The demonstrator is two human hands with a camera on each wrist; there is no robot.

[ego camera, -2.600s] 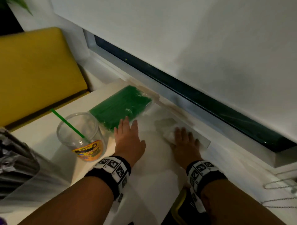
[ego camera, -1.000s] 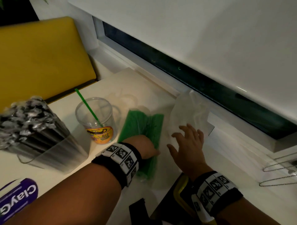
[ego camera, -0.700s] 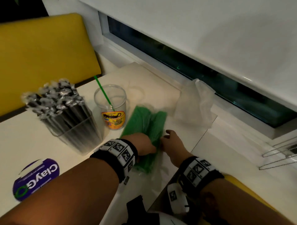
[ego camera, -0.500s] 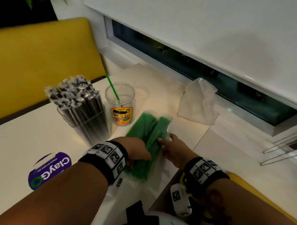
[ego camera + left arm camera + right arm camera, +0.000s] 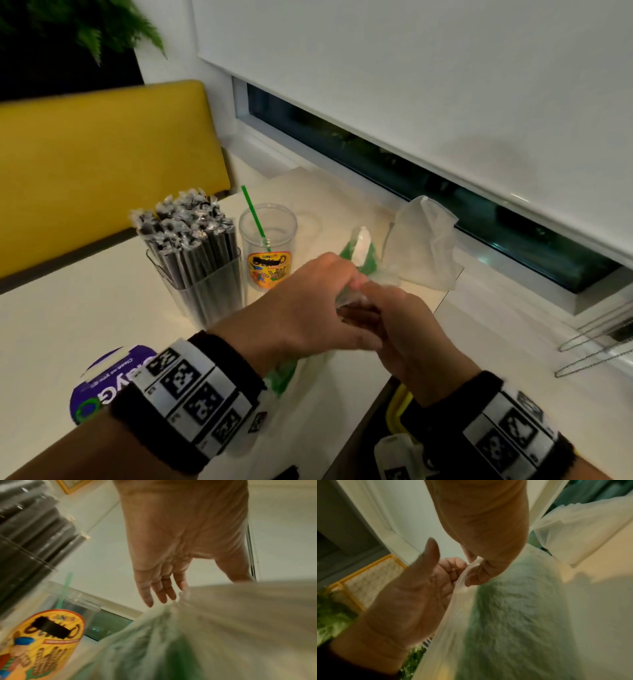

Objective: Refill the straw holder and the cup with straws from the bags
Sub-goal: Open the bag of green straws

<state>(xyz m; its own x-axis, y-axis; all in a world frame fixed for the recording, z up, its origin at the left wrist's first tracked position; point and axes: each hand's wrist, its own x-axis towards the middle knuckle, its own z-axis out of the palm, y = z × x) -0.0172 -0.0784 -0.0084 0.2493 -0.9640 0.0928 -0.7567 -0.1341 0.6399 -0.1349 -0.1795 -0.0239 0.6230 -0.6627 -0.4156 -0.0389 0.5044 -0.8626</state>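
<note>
A clear bag of green straws (image 5: 371, 265) lies on the white table (image 5: 85, 308), its near end lifted between my hands. My left hand (image 5: 329, 284) grips the bag's open edge with curled fingers (image 5: 452, 566). My right hand (image 5: 383, 308) pinches the same edge from the other side (image 5: 471, 577). The bag (image 5: 223, 628) fills the lower right of the left wrist view. A clear cup (image 5: 269, 250) with a yellow label and one green straw stands just left of the bag. Left of the cup is a clear straw holder (image 5: 205, 287) packed with black wrapped straws.
A limp empty plastic bag (image 5: 424, 246) lies by the window sill at the table's far right corner. A yellow seat back (image 5: 102, 164) runs behind the table. A purple sticker (image 5: 102, 387) is on the tabletop near my left wrist. Bead chains (image 5: 599, 346) hang at right.
The bag lay flat under my left hand; now both hands have come together on its near end and lifted it. My right hand left the empty bag.
</note>
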